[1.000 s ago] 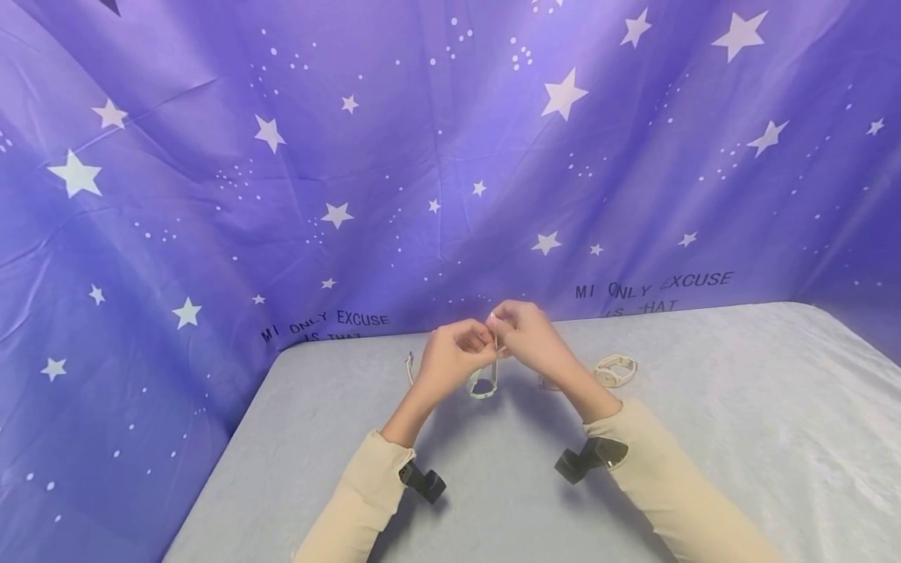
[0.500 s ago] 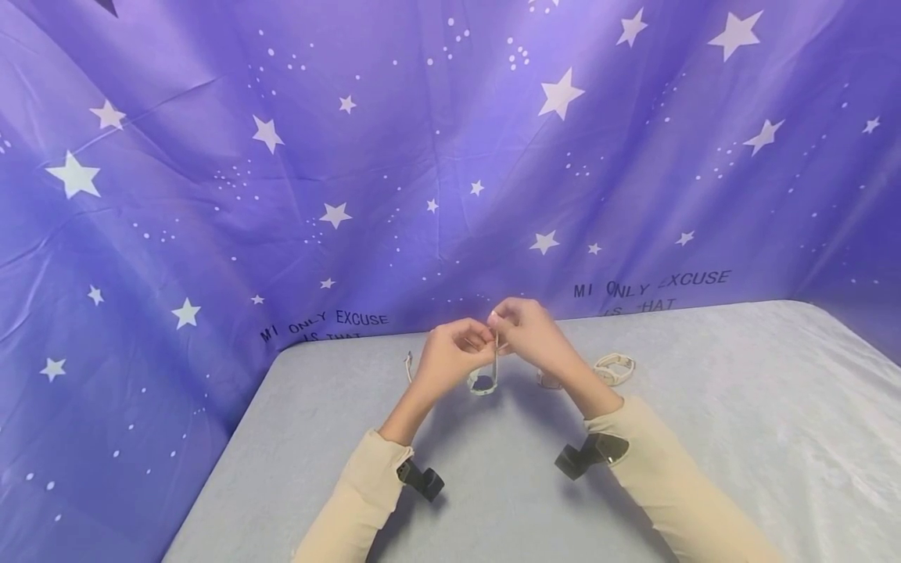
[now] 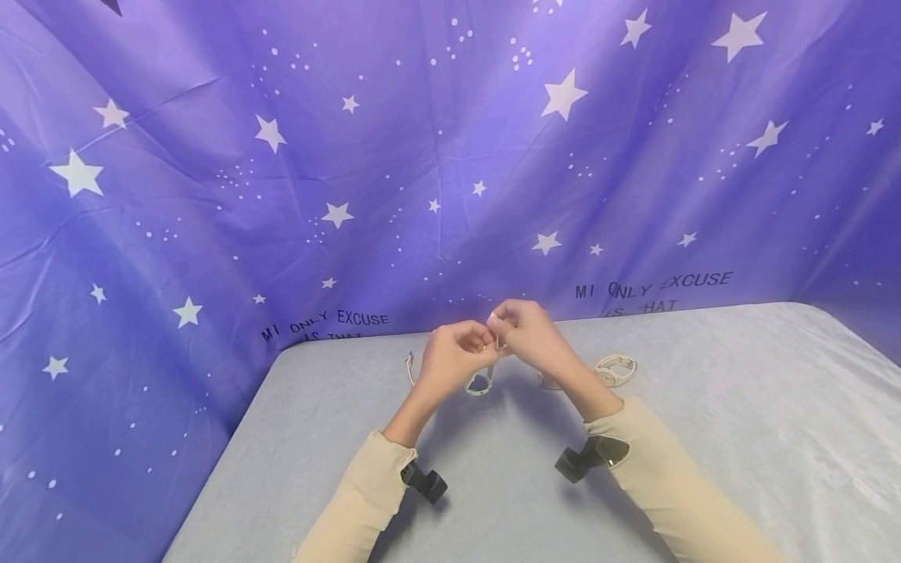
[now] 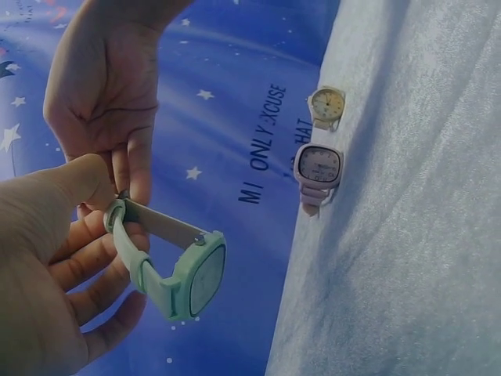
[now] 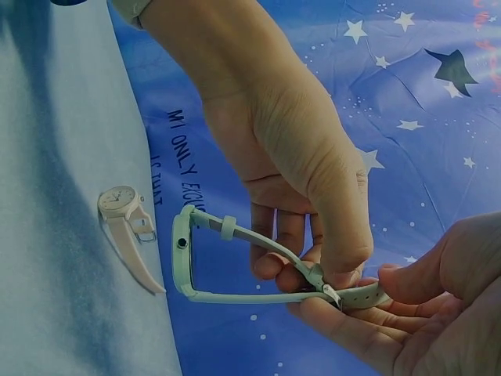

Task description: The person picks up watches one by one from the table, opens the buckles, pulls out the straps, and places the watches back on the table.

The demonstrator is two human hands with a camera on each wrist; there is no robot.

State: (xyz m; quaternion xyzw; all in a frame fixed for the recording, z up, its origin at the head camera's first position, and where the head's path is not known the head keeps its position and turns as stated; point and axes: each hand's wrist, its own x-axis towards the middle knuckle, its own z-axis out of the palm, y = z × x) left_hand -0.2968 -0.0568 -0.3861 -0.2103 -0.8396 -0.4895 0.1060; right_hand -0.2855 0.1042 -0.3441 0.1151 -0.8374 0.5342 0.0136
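A mint-green wristwatch (image 4: 205, 276) with a squarish case hangs from both hands above the table, its strap bent into a loop. In the right wrist view, the strap tail passes through the metal buckle (image 5: 332, 294). My left hand (image 3: 457, 358) pinches the strap at the buckle between thumb and fingers. Close against it, my right hand (image 3: 533, 338) pinches the holed strap end (image 5: 364, 296). Fingers partly hide the strap in the head view.
A cream watch (image 3: 616, 371) and a pink square watch (image 4: 319, 166) lie on the grey cloth-covered table (image 3: 507, 500), right of the hands. Another pale watch (image 5: 117, 202) lies to the left. A purple star-print curtain (image 3: 394, 156) stands behind the table.
The hanging watch case has swung slightly left and its strap has tilted. Both hands stay nearly in place, still pinching the strap.
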